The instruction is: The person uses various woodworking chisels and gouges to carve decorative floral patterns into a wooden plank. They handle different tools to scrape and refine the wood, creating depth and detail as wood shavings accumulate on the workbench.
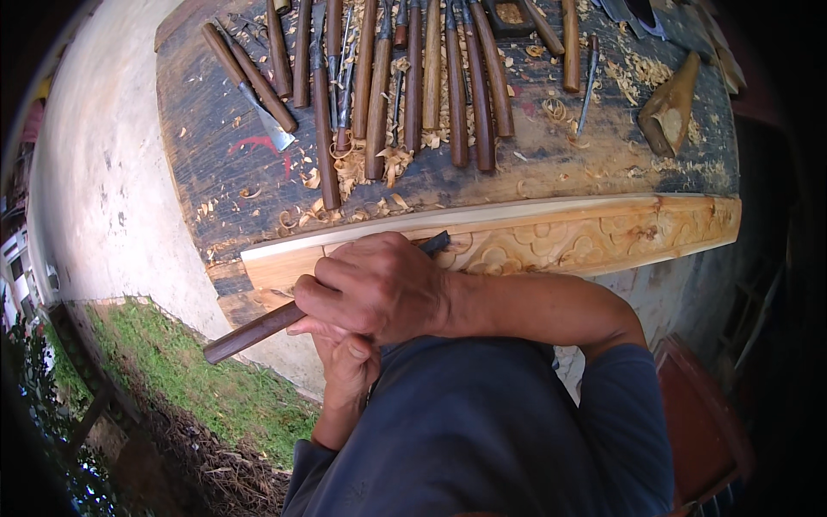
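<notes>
My right hand (381, 287) is closed around a wood-carving chisel (255, 333); its wooden handle sticks out to the lower left. The chisel's dark metal end shows past the knuckles, low over a long wooden board (549, 239) carved with scrolling relief. From below, my left hand (345, 362) meets the right one, its thumb up and a finger along the underside of the handle; its other fingers are largely hidden. The board lies along the near edge of the workbench, its left end plain and its middle and right carved. The cutting edge's exact contact is unclear.
Many wooden-handled carving tools (323, 129) lie across the worn workbench (226, 181) among wood shavings (352, 168). A pale-faced wooden mallet (672, 110) rests at the right, near a slim blade (588, 84). A dark block with a hollow (510, 14) is at the far side.
</notes>
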### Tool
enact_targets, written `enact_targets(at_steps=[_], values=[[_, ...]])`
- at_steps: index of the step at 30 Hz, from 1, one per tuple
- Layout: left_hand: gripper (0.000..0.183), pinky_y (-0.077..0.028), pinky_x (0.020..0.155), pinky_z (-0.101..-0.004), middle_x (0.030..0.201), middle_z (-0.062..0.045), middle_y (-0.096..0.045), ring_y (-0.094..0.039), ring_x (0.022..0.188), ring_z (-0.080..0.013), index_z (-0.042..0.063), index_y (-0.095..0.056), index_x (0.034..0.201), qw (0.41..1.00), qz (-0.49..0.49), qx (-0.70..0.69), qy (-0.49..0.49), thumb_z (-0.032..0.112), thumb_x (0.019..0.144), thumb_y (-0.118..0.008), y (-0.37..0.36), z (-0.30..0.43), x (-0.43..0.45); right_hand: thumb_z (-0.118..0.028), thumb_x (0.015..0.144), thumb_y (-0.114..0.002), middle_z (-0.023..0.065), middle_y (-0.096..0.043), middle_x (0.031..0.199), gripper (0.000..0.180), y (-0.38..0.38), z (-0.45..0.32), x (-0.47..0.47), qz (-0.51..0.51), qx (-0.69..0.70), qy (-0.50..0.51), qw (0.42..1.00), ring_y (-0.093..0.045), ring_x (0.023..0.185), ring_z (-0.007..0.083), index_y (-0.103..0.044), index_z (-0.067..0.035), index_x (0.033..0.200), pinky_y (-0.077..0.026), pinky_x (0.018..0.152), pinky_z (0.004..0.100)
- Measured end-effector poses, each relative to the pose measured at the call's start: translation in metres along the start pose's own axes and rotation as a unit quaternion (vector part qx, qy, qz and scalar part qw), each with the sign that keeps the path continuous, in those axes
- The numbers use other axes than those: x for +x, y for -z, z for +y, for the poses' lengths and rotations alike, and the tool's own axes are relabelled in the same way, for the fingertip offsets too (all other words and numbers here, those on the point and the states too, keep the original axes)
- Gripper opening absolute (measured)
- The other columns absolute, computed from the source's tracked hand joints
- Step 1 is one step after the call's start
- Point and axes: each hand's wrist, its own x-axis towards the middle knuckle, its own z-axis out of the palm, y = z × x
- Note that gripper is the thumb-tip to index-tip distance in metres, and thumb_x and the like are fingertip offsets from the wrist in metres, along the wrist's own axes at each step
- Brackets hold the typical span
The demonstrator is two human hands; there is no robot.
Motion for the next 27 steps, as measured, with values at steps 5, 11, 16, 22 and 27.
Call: enact_targets(at_steps=[5, 11, 16, 22, 27], values=[[0.116, -0.052, 0.122, -0.042, 0.157, -0.008, -0.052, -0.057, 0.145, -0.0243, 0.01, -0.032, 0.165, 1.0, 0.008, 0.027, 0.011, 0.056, 0.081, -0.096, 0.001, 0.003, 0.006, -0.039, 0.088, -0.085, 0.0018, -0.048, 0.068, 0.038, 0.0, 0.002, 0.001, 0.008, 0.002, -0.011, 1.0, -0.06, 0.056, 0.0178, -0.06, -0.01, 0.086, -0.047, 0.048, 0.0359], [0.094, -0.052, 0.113, -0.0344, 0.143, -0.003, -0.062, -0.062, 0.133, -0.0154, 0.007, -0.045, 0.155, 0.999, 0.01, -0.038, 0.037, 0.034, 0.084, -0.101, -0.006, 0.011, 0.006, -0.038, 0.089, -0.083, 0.002, -0.049, 0.068, 0.037, -0.002, 0.003, 0.001, -0.002, -0.019, -0.021, 1.0, -0.062, 0.057, 0.0181, -0.06, -0.01, 0.087, -0.048, 0.048, 0.0359], [0.101, -0.053, 0.122, -0.0432, 0.156, -0.007, -0.055, -0.056, 0.146, -0.024, 0.013, -0.036, 0.164, 0.999, 0.006, 0.006, 0.036, 0.052, 0.087, -0.09, 0.001, 0.01, 0.008, -0.034, 0.087, -0.08, 0.0022, -0.049, 0.069, 0.033, -0.002, 0.003, 0.001, -0.008, -0.015, -0.032, 0.999, -0.064, 0.057, 0.0187, -0.057, -0.01, 0.085, -0.049, 0.049, 0.0366], [0.101, -0.05, 0.124, -0.0449, 0.158, -0.008, -0.053, -0.055, 0.148, -0.0256, 0.011, -0.034, 0.166, 0.999, -0.006, 0.028, 0.032, 0.057, 0.091, -0.085, -0.001, 0.012, 0.011, -0.031, 0.086, -0.078, 0.0024, -0.05, 0.068, 0.03, -0.004, 0.004, 0.001, -0.014, -0.023, -0.05, 0.998, -0.065, 0.058, 0.019, -0.056, -0.011, 0.084, -0.051, 0.05, 0.0374], [0.107, -0.049, 0.125, -0.0459, 0.16, -0.01, -0.05, -0.054, 0.149, -0.0274, 0.009, -0.03, 0.168, 0.997, 0.0, 0.066, 0.041, 0.064, 0.092, -0.081, -0.017, 0.021, 0.015, -0.035, 0.089, -0.08, 0.0019, -0.051, 0.069, 0.034, -0.003, 0.006, 0.002, -0.015, -0.034, -0.061, 0.997, -0.066, 0.059, 0.0189, -0.057, -0.011, 0.083, -0.052, 0.051, 0.0375]])
